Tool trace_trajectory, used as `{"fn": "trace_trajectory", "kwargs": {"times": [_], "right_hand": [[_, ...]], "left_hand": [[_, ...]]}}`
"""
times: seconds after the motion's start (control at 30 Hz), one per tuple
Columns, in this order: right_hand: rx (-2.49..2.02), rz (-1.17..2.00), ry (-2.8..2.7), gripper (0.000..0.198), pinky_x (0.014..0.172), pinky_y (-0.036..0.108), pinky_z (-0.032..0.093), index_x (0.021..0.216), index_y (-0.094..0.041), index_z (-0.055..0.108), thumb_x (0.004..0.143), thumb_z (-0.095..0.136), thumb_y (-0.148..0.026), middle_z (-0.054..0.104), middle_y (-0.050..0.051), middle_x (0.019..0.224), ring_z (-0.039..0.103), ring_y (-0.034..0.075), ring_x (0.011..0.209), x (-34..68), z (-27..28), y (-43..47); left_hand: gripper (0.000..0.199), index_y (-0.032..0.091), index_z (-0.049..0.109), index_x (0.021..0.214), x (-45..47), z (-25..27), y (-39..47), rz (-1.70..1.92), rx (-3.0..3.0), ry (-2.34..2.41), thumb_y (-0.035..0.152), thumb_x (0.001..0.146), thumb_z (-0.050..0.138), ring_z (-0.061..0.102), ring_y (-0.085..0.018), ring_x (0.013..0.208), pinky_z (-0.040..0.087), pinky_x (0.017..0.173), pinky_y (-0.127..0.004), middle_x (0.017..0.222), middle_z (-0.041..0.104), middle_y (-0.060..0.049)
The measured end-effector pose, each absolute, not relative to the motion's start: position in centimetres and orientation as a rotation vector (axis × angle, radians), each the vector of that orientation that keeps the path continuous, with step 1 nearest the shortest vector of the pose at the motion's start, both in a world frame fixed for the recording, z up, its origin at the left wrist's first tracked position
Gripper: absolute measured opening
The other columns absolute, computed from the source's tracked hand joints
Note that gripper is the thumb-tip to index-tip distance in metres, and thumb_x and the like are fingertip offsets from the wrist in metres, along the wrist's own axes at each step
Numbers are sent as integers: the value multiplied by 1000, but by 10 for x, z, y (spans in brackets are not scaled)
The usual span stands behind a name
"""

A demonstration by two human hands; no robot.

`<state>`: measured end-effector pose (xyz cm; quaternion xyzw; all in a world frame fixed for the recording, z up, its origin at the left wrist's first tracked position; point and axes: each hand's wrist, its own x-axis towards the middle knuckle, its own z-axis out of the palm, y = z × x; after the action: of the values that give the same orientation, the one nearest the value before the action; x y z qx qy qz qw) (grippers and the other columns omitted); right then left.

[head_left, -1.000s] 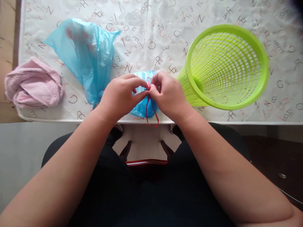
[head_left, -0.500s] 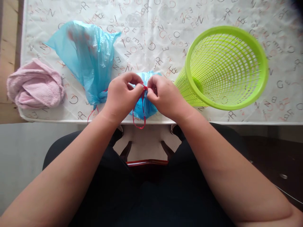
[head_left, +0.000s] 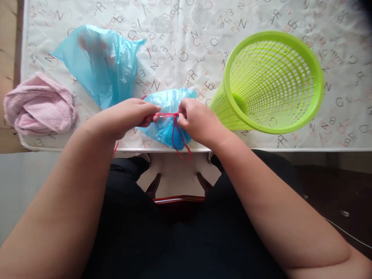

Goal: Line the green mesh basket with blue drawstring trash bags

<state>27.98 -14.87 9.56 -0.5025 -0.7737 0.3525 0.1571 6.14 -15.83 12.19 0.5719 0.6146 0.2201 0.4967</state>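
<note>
A small blue plastic bag (head_left: 165,101) lies near the table's front edge, gathered below my hands. A red drawstring (head_left: 167,114) runs taut from its bunched neck toward the left. My left hand (head_left: 135,114) pinches one end of the string, fingers closed. At the knot, my right hand (head_left: 196,116) holds the string between thumb and fingers, close against the bag. One red loop hangs down past the table edge. Behind my left hand, a larger blue plastic bag (head_left: 101,69) has something reddish showing faintly through it; its lower end is hidden by my wrist.
On the right a lime-green mesh basket (head_left: 274,130) lies tipped, its mouth toward me. A crumpled pink towel (head_left: 40,104) rests at the table's left edge. The table (head_left: 186,23) has a white letter-printed cover.
My left hand has pulled away leftward from the right one, drawing the red string taut between them. More of the small bag now shows, and the hanging loop has swung right.
</note>
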Motion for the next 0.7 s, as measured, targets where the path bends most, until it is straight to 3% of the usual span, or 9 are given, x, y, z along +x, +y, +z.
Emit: {"fn": "trace_trajectory", "kwargs": {"times": [0.1,0.2,0.3,0.4,0.5,0.6,0.7], "right_hand": [[-1464,1054,-2214,15,82,38,46,89,-24,52,94,61,-13,59,6,92,53,22,88,274,94,-150],[-1440,1080,-2160,14,81,36,44,90,-24,52,95,59,-14,59,5,90,53,22,88,271,99,-148],[-1424,1066,-2141,15,79,36,42,89,-24,52,93,60,-12,60,4,89,52,21,87,272,102,-146],[-1431,1043,-2175,14,79,36,41,89,-24,51,93,61,-14,60,5,91,51,21,85,273,100,-148],[-1419,1041,-2222,12,78,36,40,90,-24,52,95,60,-17,60,5,93,51,20,85,273,97,-151],[-1429,1031,-2238,13,78,36,40,89,-24,52,94,59,-15,60,6,95,50,21,86,273,94,-149],[-1450,999,-2201,13,79,36,41,89,-24,52,93,59,-14,60,6,93,50,21,85,276,92,-144]], "left_hand": [[20,19,68,73,57,129,-160,670,1146,1296,30,88,77,62,-17,75,57,73,-37,78,64,-9],[24,19,60,74,64,139,-162,882,915,1127,29,95,68,65,-17,91,61,89,-36,90,64,-8],[37,22,50,69,70,137,-161,870,856,1262,43,96,63,65,-20,80,62,79,-39,76,60,-8],[43,23,55,67,68,127,-158,669,988,1330,56,93,65,59,-20,63,58,63,-39,60,49,-5],[40,22,60,69,66,123,-160,538,1064,1264,54,89,74,57,-19,60,53,59,-39,58,45,-4],[34,21,58,77,64,134,-162,785,1071,1233,45,87,79,69,-22,84,60,79,-41,73,57,-6],[39,20,49,80,58,144,-159,1045,959,1168,49,94,71,68,-25,112,59,102,-43,89,65,-6]]}}
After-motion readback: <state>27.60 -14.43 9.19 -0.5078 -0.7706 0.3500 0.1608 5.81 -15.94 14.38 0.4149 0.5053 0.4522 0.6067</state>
